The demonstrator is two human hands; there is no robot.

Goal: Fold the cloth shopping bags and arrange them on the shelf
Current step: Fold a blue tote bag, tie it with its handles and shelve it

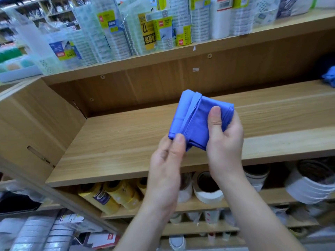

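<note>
I saw the left hand (166,160) pinch, and the right hand (224,136) grip, a folded, smooth blue cloth bag (194,120) above the wood-grain shelf (117,142).

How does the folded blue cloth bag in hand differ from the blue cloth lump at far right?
The folded blue cloth bag is a neat packet; the blue cloth lump is bunched, partly cropped. The left hand and right hand hold the bag above the wooden shelf; the lump appears to lie on it. Both are blue.
</note>
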